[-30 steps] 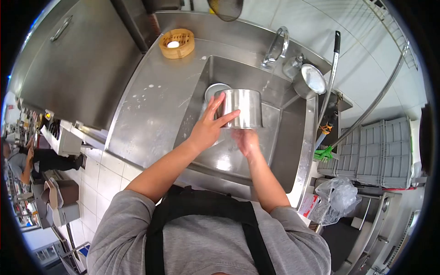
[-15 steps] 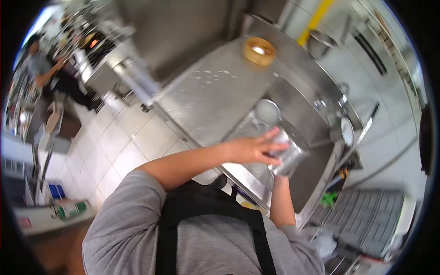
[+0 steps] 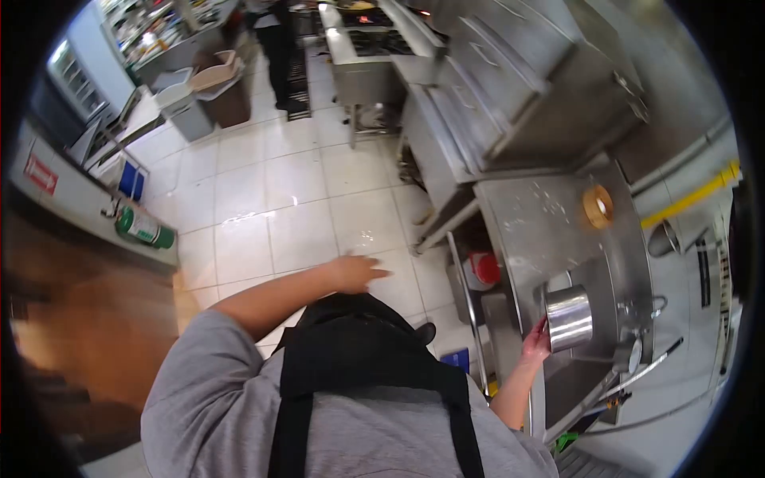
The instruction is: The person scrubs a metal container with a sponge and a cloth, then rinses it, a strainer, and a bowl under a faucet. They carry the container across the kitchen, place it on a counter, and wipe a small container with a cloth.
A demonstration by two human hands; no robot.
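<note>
My right hand grips a shiny metal pot by its near left side, above the sink. The pot looks tilted, and its inside is hidden from me. My left hand is away from the pot, in front of my black apron and above the tiled floor. Its fingers are stretched out and hold nothing.
A round bamboo steamer sits on the wet steel counter. A faucet stands behind the sink. Bins, a stove and a person are farther back. A green extinguisher is at left.
My view has swung left, toward the floor and stove. My left hand has come off the pot and moved away from the sink. My right hand still holds the pot.
</note>
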